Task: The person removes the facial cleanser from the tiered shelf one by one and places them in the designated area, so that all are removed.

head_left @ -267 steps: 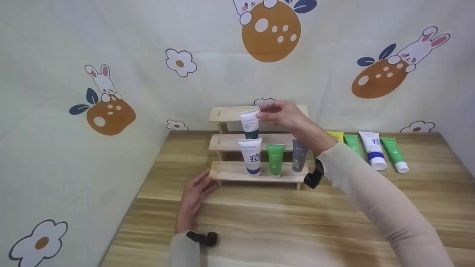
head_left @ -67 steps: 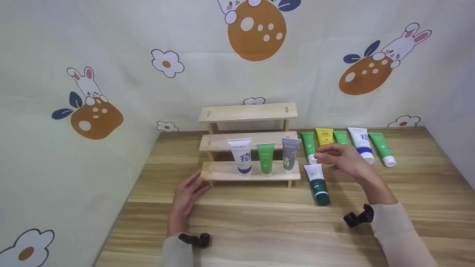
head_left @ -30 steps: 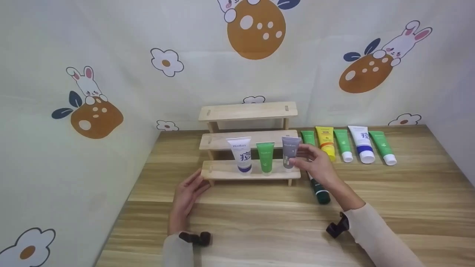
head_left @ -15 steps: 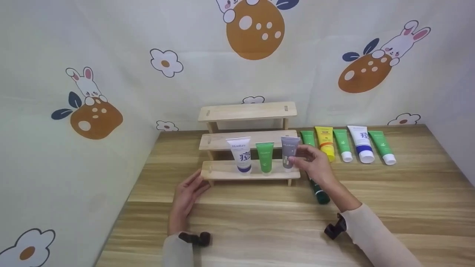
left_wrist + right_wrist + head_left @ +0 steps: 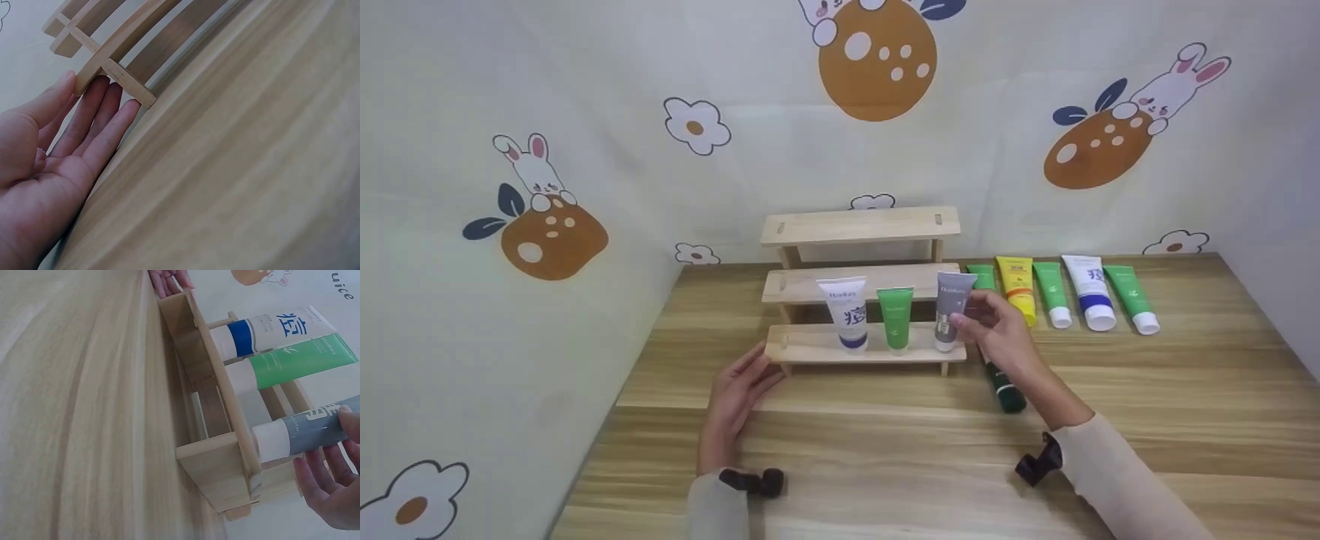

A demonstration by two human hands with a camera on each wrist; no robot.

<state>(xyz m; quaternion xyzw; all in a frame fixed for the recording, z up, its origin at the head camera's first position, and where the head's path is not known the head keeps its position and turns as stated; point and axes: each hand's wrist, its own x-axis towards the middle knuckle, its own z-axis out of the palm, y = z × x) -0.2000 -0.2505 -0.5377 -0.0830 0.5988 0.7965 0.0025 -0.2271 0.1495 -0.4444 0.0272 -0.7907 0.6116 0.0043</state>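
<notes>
Sliding seems the first risk for the wooden rack (image 5: pixel 859 226): a sideways knock from the right hand (image 5: pixel 997 334) could shift it if the left hand (image 5: pixel 737 394), thumb at the edge and fingers under the left end of its bottom shelf (image 5: pixel 808 341), slackens its hold. Next, the white tube (image 5: pixel 846 304) and the green tube (image 5: pixel 896 319), both upright on that shelf, could topple from any jolt to the rack, their caps giving little footing. Last, the grey tube (image 5: pixel 952 300), cap down at the shelf's right end, leans slightly rightward, held narrowly between the right hand's thumb and fingers; release while it leans could tip it off the rack's right end. Cannot tell whether its cap bears fully on the shelf. Against the frame half a second back: rack in the same place; left hand likewise at its left end; white and green tubes unmoved on the bottom shelf; right hand on the same object; grey tube a little farther right along the rack and leaning slightly more outward.
</notes>
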